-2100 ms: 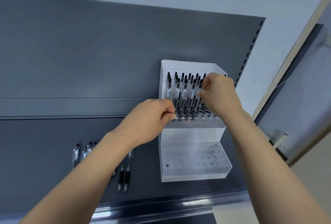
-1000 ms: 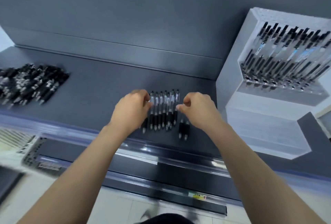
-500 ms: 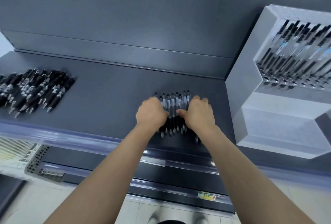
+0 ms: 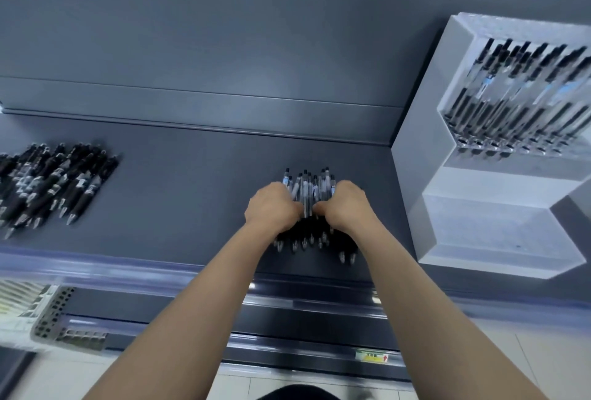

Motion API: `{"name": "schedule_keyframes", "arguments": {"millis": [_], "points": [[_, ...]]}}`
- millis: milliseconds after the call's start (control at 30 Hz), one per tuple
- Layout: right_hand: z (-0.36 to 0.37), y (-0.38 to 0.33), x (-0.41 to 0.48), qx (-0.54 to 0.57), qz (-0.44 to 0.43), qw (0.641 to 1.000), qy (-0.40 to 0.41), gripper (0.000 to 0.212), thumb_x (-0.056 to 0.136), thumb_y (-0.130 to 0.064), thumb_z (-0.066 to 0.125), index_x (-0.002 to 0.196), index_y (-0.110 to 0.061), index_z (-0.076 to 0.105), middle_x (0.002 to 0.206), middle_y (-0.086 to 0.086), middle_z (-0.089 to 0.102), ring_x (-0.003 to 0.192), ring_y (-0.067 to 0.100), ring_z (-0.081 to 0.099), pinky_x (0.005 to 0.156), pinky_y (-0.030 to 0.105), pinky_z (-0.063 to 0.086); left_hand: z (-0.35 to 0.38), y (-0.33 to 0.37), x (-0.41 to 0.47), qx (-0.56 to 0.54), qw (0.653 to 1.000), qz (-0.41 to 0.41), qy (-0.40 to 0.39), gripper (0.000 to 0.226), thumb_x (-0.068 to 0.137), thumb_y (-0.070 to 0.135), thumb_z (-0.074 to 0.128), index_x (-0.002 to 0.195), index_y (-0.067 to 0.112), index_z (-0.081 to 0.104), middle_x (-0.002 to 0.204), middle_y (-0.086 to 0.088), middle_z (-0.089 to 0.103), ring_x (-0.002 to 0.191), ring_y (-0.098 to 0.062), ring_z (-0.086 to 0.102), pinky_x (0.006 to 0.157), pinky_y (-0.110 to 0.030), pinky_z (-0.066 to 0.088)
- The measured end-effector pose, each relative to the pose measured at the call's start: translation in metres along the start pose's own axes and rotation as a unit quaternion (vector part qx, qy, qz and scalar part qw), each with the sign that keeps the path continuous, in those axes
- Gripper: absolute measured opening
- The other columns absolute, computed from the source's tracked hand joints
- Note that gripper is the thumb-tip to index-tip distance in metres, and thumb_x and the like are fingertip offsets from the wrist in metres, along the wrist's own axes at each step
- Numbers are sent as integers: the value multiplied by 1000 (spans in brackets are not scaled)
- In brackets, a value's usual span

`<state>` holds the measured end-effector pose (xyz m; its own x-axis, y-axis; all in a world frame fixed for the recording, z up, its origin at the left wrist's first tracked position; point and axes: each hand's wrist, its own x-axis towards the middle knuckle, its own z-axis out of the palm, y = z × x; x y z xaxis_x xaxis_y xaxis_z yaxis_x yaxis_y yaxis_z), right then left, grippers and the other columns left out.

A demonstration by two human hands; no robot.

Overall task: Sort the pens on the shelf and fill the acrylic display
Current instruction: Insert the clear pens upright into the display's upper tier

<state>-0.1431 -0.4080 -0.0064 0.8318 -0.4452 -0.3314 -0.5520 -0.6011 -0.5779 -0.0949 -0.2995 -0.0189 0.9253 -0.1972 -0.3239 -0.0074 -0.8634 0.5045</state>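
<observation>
Clasping pen bundle (image 4: 308, 190) on shelf (image 4: 192, 195), left grip (image 4: 271, 207) and right grip (image 4: 347, 207) flanking it

No legible text anywhere. Sticker (image 4: 371, 357) on the rail (image 4: 287, 353), bottom of frame right of centre: yellow-green with a red arrow mark, print too small to read. Pen pile (image 4: 54, 182), left edge: white barrel labels, blurred. Pen bundle (image 4: 308, 187), mid-frame: white barrel labels with a bit of blue, unreadable. Display pens (image 4: 518, 96), upper right: pale blue label patches, smeared, no characters made out.
</observation>
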Motion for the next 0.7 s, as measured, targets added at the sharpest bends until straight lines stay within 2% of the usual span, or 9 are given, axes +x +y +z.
{"name": "schedule_keyframes", "arguments": {"millis": [100,167,200,267,400,467,533,600,700], "points": [[-5,1,3,29,3,999,-28,35,91,-18,59,65,-13,36,64,1,41,54,13,38,51,26,34,-2,-2,2,-21,1000,12,-9,28,88,20,53,65,10,41,64,-5,46,53,-17,43,44,-27,28],[-8,1,3,38,-3,998,-42,25,92,-19,57,72,-12,44,69,3,45,59,15,43,57,28,39,-5,-1,2,-44,999,17,-11,17,90,20,51,93,3,51,83,-14,58,70,-24,57,48,-29,32],[-10,-1,1,41,-10,998,-42,15,93,-19,56,83,-9,52,75,6,50,66,17,49,62,30,42,-6,-1,1,-54,998,17,-11,27,91,20,50,108,-1,47,92,-16,59,79,-27,59,53,-30,34],[-12,-1,1,51,-12,998,-46,23,94,-20,55,109,-2,53,93,12,58,84,22,60,74,34,48,-8,-1,0,-67,997,27,-12,35,93,19,46,119,-3,39,97,-14,54,85,-28,55,61,-31,36],[-14,2,7,71,-18,996,-49,20,93,-23,58,95,-5,49,78,5,50,64,15,46,54,26,37,-12,0,2,-113,992,55,-12,21,95,18,41,109,2,43,85,-5,50,68,-17,49,56,-31,35],[-17,2,9,93,-25,994,-48,27,92,-25,59,105,-2,55,94,10,61,76,19,55,59,27,42,-13,-1,4,-171,983,66,-12,9,95,17,42,94,8,43,76,-3,46,59,-14,44,59,-31,43],[-24,2,8,126,-37,991,-40,27,91,-25,60,110,-5,58,106,12,65,90,23,62,74,31,48,-16,3,3,-255,964,72,-20,17,97,16,44,80,14,40,71,-4,46,55,-15,45,55,-32,49],[-33,0,4,151,-56,987,-28,23,92,-23,59,107,-7,60,104,9,66,94,24,63,77,31,47,-20,9,-2,-302,949,82,-29,20,98,15,44,78,16,40,71,-5,49,55,-15,49,49,-25,49],[-51,-5,-3,178,-96,979,-10,19,92,-21,58,100,-5,64,86,6,61,79,20,57,66,27,42,-29,24,-12,-344,930,124,-30,21,98,11,43,78,16,39,73,-5,53,54,-14,51,49,-22,48]]}}
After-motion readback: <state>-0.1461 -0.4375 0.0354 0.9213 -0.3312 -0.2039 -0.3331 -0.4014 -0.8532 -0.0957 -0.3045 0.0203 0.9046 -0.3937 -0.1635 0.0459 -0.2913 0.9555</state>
